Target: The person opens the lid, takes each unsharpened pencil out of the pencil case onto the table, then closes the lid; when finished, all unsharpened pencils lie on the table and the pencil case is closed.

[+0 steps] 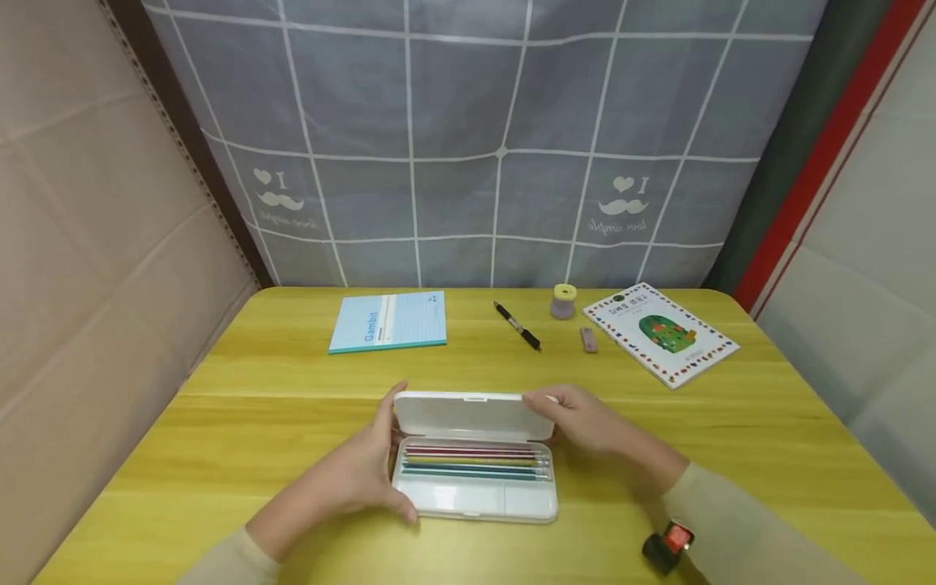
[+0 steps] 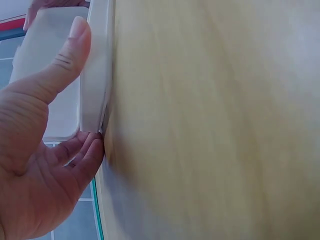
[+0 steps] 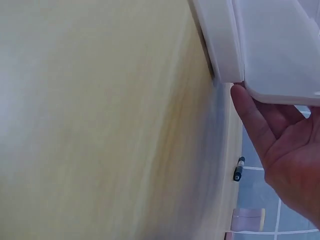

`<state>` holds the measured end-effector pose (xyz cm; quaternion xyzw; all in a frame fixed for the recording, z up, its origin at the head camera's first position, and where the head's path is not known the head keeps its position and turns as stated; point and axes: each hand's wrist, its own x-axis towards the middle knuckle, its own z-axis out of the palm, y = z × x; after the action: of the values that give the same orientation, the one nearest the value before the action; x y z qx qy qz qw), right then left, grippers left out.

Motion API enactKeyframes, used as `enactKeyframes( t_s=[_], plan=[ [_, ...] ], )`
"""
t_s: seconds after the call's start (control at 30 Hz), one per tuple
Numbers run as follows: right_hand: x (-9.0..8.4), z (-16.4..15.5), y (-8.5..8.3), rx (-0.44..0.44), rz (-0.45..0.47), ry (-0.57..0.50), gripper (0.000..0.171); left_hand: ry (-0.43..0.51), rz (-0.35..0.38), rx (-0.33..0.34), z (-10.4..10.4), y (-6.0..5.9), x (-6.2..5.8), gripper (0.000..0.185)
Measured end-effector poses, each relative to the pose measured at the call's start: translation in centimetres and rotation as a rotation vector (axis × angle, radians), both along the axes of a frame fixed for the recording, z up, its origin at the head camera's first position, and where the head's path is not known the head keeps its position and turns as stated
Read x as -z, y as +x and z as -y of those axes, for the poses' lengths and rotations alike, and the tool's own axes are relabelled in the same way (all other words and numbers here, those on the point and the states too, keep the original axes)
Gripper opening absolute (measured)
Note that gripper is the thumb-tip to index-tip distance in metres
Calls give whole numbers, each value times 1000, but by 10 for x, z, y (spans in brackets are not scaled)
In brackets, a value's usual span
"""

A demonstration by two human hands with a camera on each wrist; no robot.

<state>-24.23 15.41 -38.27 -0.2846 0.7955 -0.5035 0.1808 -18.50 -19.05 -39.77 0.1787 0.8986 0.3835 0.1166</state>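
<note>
1. Left hand: fingers wrapped around the left short end of the pencil case, thumb along its front left corner, fingertips reaching up to the left edge of the lid; left wrist view confirms thumb pressed flat on the case wall and fingers tucked under its corner.
2. Right hand: fingers pinching the right end of the raised lid, thumb side toward the hinge; right wrist view shows fingertips touching the lid's lower corner, palm relaxed behind.
3. Pencil case: white, rectangular, lying at centre front of the counter, long axis running left to right between both hands; lid half-raised, hinged along the far long edge, tilted toward the wearer.
4. Coloured pencils: laid parallel to the long axis in the rear tray compartment; shallow front compartments apparently bare.
5. Reach: both hands equally near, one at each short end.
6. Farther back on the counter, well apart from the case: blue notebook, black pen, small sharpener with yellow cap, eraser, illustrated booklet.
</note>
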Motion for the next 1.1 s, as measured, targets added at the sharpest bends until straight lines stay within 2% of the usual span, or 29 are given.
enactKeyframes(
  t_s=[0.13,0.37,0.5,0.6,0.63,0.87,1.03,1.1],
  plan=[
    [1,5,-5,98,155,-36,51,21,13,-6,0,0,3,174],
    [10,13,-15,255,300,-40,64,-8,-3,-18,1,3,5,177],
    [17,14,-18,324,359,-61,61,-30,-4,7,1,3,3,172],
    [18,14,-18,332,361,-73,56,-70,-8,9,0,3,1,170],
    [17,14,-16,346,351,-61,54,-82,-7,4,-1,3,1,170],
    [1,4,-2,477,-56,128,32,-168,15,-14,-5,2,-4,168],
    [0,-3,9,459,-284,133,23,-203,26,-27,-6,0,-8,167],
    [2,-4,12,418,-319,126,23,-213,30,-31,-6,-1,-9,167]
  ],
)
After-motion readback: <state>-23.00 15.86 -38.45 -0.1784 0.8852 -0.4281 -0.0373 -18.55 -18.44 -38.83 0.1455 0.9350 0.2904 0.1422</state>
